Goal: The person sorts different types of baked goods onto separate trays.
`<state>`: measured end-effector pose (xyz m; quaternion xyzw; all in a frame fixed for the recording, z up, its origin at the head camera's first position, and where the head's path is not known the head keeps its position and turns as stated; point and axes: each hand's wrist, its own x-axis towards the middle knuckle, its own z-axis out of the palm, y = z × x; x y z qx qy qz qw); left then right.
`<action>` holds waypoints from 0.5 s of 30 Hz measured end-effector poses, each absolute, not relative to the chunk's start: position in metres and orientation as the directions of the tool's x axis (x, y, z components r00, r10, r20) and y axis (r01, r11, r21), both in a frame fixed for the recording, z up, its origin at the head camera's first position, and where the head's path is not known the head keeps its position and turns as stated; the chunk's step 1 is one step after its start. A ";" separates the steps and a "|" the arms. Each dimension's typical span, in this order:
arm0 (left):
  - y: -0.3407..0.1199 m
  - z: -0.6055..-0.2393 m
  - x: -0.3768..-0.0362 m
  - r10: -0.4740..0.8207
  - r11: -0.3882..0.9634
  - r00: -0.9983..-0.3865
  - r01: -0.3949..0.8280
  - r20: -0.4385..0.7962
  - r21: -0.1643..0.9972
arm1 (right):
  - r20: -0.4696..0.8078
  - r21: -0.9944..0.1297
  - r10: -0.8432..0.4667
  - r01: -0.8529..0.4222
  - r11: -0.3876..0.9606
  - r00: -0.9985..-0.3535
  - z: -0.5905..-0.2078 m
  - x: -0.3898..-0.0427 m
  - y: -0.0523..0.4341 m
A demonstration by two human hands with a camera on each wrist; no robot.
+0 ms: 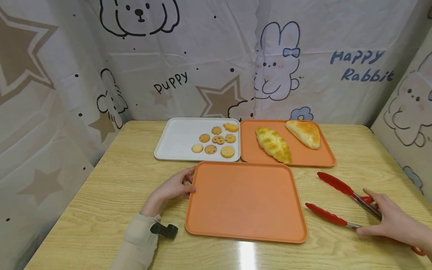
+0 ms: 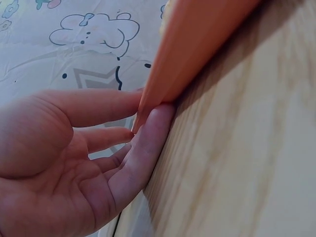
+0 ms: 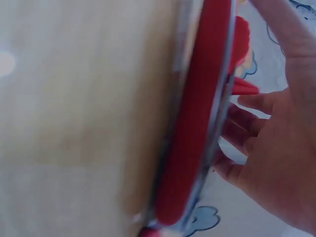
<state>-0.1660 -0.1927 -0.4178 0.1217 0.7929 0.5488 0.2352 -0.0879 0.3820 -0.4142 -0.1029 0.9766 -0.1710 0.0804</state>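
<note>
My left hand (image 1: 175, 186) pinches the left edge of the front orange tray (image 1: 246, 202). In the left wrist view the thumb and fingers (image 2: 153, 126) lie on either side of the tray's rim (image 2: 163, 79), low against the wood. At the right, my right hand (image 1: 391, 217) spans the handles of red-tipped metal tongs (image 1: 366, 204), thumb at the near arm and fingers at the far one. The tongs' arms are spread, their red tips pointing toward the tray. Close up in the right wrist view, curled fingers (image 3: 242, 128) meet the side of the tongs' red handle (image 3: 197, 123).
Behind the front tray, a white tray (image 1: 179, 138) bears several small cookies (image 1: 218, 139). Beside it, another orange tray (image 1: 310, 159) carries a braided bread (image 1: 273, 144) and a triangular pastry (image 1: 303, 134). Patterned cloth (image 1: 209, 56) stands behind the wooden table (image 1: 111, 180).
</note>
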 end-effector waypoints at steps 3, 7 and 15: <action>-0.193 -0.416 -0.168 0.444 0.380 -0.859 -0.076 -0.254 0.922 | -0.076 -0.378 -0.234 -0.190 0.906 -0.969 -0.406 -0.097 0.375; -0.194 -0.408 -0.173 0.454 0.462 -0.848 -0.038 -0.273 0.886 | -0.004 -0.356 -0.220 -0.204 0.912 -0.976 -0.388 -0.115 0.358; -0.180 -0.368 -0.209 0.432 0.773 -0.885 0.264 -0.173 0.577 | 0.096 -0.240 -0.278 -0.293 0.925 -0.956 -0.361 -0.161 0.305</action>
